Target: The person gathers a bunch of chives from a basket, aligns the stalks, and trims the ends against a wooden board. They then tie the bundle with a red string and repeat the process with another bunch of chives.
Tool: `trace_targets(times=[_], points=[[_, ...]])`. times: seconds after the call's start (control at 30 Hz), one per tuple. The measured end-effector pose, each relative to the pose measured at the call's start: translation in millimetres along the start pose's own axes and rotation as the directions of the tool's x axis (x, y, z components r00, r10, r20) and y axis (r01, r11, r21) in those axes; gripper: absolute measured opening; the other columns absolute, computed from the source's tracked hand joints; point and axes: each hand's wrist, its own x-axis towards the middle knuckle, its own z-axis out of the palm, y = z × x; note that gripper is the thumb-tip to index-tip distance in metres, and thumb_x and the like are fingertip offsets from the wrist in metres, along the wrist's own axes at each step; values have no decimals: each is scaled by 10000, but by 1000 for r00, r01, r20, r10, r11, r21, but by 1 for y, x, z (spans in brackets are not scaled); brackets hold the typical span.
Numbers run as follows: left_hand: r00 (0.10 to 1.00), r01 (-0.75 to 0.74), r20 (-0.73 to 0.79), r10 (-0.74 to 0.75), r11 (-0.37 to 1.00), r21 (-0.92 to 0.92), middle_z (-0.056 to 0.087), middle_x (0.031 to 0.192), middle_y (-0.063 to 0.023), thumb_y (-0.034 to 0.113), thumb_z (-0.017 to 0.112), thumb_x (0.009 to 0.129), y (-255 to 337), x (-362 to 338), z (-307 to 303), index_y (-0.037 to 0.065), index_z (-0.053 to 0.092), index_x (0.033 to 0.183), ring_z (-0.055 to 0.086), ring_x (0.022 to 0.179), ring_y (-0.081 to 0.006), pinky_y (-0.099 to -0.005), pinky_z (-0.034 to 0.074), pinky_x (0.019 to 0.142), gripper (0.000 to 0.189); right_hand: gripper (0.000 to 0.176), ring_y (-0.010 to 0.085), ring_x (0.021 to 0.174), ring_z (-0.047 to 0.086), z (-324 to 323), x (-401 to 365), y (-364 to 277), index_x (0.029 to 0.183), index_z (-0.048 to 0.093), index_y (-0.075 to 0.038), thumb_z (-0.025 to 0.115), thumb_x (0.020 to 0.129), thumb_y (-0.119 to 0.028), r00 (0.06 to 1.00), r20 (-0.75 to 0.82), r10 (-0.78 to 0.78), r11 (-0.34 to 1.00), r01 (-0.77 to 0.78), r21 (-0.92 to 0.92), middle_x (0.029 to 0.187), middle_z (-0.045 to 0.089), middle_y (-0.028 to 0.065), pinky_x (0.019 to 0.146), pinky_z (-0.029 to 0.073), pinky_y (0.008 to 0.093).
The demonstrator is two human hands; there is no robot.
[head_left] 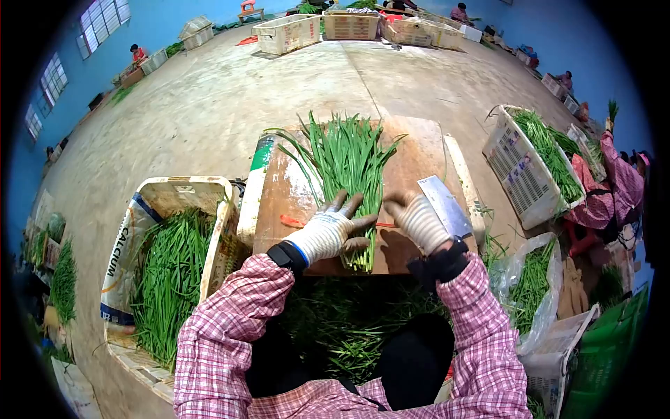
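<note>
A bunch of long green stalks [349, 157] lies on a worn wooden board [412, 150], its cut ends toward me. My left hand [328, 230], in a white glove with dark fingertips, rests on the lower part of the bunch with its fingers spread. To the right of the stalks, my right hand [417, 218] is gloved too, its fingers bent together at a thin red strip; whether it grips the strip is hard to make out. A flat metal blade [445, 205] lies on the board beside my right hand. Another red piece [292, 221] sits left of my left hand.
A crate of green stalks [174, 279] stands at the left. At the right are another filled crate [534, 160], a plastic bag of greens [534, 279] and a co-worker in a checked sleeve [624, 181]. Several crates [287, 35] stand at the far end.
</note>
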Motion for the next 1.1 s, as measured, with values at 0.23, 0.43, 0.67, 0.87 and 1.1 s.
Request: trace_targets(times=[0.23, 0.43, 0.67, 0.87, 1.1], points=[[998, -23, -50, 24, 999, 29, 292, 1541, -234, 549, 543, 924, 1, -3, 4, 287, 494, 1406, 239, 1394, -542, -592, 281, 1115, 551, 198, 356, 1024, 651, 20, 85, -32, 1029, 737, -90, 632, 870, -142, 967, 125, -221, 923, 249, -293, 1088, 666, 193, 888, 518, 415], [990, -23, -140, 24, 1000, 4, 296, 1545, -192, 506, 563, 919, 0, -2, 15, 226, 562, 1322, 287, 1356, -549, -613, 338, 1067, 491, 242, 395, 986, 637, 51, 127, -33, 1087, 726, -149, 651, 860, -188, 950, 296, -104, 733, 274, -622, 1085, 621, 221, 885, 521, 436], [994, 1, -110, -2, 1000, -3, 347, 1513, -189, 563, 513, 918, 2, -3, 12, 229, 558, 1340, 257, 1405, -482, -606, 282, 1105, 541, 227, 403, 978, 638, 44, 125, -22, 1081, 725, -137, 627, 878, -171, 961, 217, -170, 857, 253, -449, 1131, 613, 234, 894, 520, 437], [992, 4, -125, -1, 1000, 21, 365, 1508, -161, 557, 515, 915, 2, -2, 15, 237, 560, 1339, 261, 1406, -471, -613, 283, 1099, 533, 313, 416, 1128, 594, 45, 123, -27, 1161, 706, -184, 612, 863, -172, 969, 247, -12, 813, 154, -562, 1261, 572, 246, 986, 485, 444], [993, 14, -121, -13, 1000, 10, 346, 1530, -127, 570, 509, 917, 5, -5, 14, 247, 558, 1350, 257, 1412, -465, -611, 268, 1112, 542, 312, 411, 1121, 600, 48, 139, -30, 1114, 722, -142, 651, 829, -248, 943, 315, 106, 796, 110, -596, 1205, 638, 221, 955, 499, 456]])
